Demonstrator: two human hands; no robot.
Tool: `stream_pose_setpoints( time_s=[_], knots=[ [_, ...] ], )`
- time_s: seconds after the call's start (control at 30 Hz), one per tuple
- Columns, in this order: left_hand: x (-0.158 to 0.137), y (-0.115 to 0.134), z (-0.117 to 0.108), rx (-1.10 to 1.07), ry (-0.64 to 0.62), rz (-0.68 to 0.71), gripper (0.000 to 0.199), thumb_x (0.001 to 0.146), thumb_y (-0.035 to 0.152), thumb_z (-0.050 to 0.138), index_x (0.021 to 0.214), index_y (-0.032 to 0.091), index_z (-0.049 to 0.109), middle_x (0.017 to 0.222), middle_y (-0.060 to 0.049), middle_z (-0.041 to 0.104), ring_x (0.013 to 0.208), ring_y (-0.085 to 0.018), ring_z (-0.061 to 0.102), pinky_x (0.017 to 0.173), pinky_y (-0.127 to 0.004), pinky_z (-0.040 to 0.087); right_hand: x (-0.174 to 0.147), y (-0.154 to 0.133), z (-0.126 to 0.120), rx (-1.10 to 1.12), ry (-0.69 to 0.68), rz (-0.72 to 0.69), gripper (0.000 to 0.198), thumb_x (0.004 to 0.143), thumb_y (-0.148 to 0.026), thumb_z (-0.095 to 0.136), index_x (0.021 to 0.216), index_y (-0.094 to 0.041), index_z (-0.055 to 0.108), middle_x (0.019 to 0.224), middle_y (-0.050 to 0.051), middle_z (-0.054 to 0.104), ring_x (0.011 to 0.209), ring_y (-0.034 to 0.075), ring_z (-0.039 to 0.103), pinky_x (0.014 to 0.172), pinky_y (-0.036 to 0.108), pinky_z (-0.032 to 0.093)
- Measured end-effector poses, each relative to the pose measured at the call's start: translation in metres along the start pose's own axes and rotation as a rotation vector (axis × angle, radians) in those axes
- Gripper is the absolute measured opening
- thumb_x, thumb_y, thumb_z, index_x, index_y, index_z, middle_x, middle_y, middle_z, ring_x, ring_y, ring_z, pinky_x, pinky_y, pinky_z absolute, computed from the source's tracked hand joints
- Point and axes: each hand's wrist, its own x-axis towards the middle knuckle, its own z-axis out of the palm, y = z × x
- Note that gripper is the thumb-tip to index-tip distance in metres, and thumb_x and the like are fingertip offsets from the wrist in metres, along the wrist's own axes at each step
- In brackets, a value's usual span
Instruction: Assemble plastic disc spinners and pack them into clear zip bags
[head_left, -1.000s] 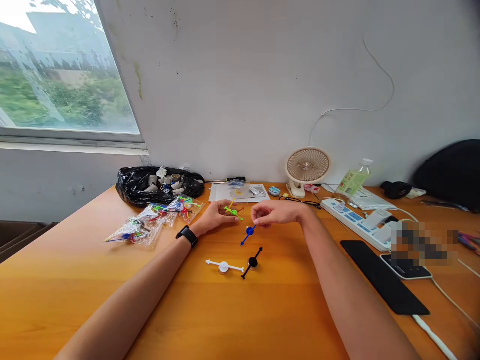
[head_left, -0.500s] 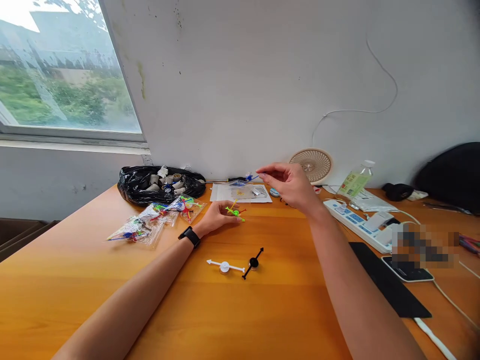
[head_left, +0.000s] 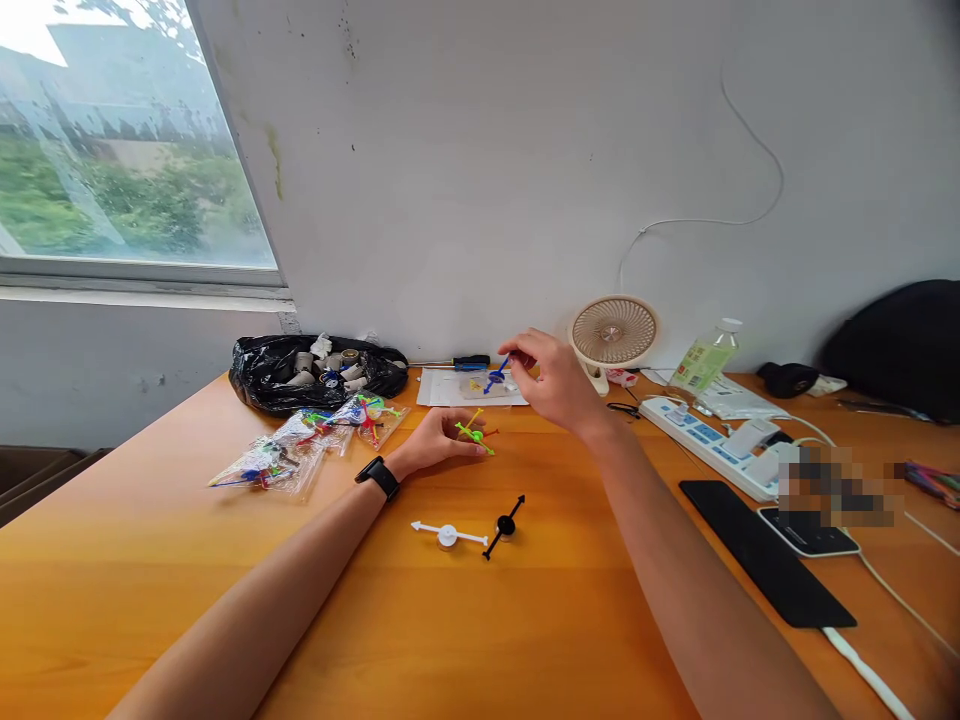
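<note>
Low over the table, my left hand (head_left: 439, 443) is closed around several plastic arrow spinners; a green arrow spinner (head_left: 478, 437), a yellow one and a red one stick out past the fingertips. Between thumb and fingers, my right hand (head_left: 551, 380) pinches a blue arrow spinner (head_left: 495, 378) by one end, tilted, above the white paper. Nearer me, a white arrow spinner (head_left: 448, 536) and a black arrow spinner (head_left: 505, 526) lie side by side on round bases on the wooden table (head_left: 450, 640).
Clear bags of coloured spinners (head_left: 274, 462) lie left of my left hand, before a black plastic bag (head_left: 251, 375) of grey pieces. Along the back are a screwdriver (head_left: 471, 362), white paper (head_left: 435, 390) and a fan (head_left: 613, 330). A power strip (head_left: 675, 430), bottle (head_left: 705, 360) and phone (head_left: 806, 532) occupy the right.
My right hand has turned and shifted slightly left, bringing the blue spinner into clear view, slanting downward. My left hand stays nearly in place with its spinners.
</note>
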Motion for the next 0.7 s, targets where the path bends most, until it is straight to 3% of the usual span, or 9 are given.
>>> stream_pose_setpoints(
  time_s=[0.13,0.33,0.53,0.7],
  knots=[
    [0.001,-0.002,0.000,0.001,-0.015,-0.008,0.062,0.061,0.038,0.099,0.112,0.012,0.077,0.112,-0.013,0.079,0.091,-0.023,0.078,0.077,-0.029,0.061,-0.001,0.003,0.007,-0.079,-0.052,-0.012,0.028,0.096,-0.005,0.048,0.108,-0.015,0.071,0.100,0.010,0.070,0.094,0.025,0.065,0.086,0.036,0.051],
    [-0.002,0.005,0.002,-0.076,-0.024,-0.022,0.066,0.060,0.036,0.100,0.116,0.013,0.074,0.106,-0.011,0.079,0.089,-0.023,0.078,0.076,-0.029,0.061,-0.005,0.009,0.018,-0.173,-0.162,-0.030,0.043,0.103,-0.009,0.038,0.137,-0.015,0.063,0.123,0.016,0.065,0.113,0.032,0.058,0.101,0.047,0.048],
    [-0.002,0.006,0.001,-0.031,-0.034,-0.017,0.065,0.063,0.034,0.099,0.119,0.013,0.073,0.106,-0.011,0.079,0.088,-0.021,0.078,0.074,-0.026,0.060,-0.004,0.012,0.024,0.051,-0.138,0.019,0.034,0.100,-0.007,0.044,0.110,-0.017,0.074,0.104,0.011,0.069,0.097,0.024,0.066,0.087,0.035,0.051],
    [0.000,0.000,0.000,-0.022,-0.055,0.004,0.066,0.064,0.035,0.099,0.120,0.013,0.074,0.117,-0.015,0.077,0.097,-0.026,0.078,0.083,-0.034,0.063,-0.003,0.007,0.027,0.070,-0.018,-0.058,0.034,0.101,-0.006,0.041,0.116,-0.019,0.070,0.106,0.010,0.068,0.098,0.024,0.063,0.087,0.035,0.050]
  ],
)
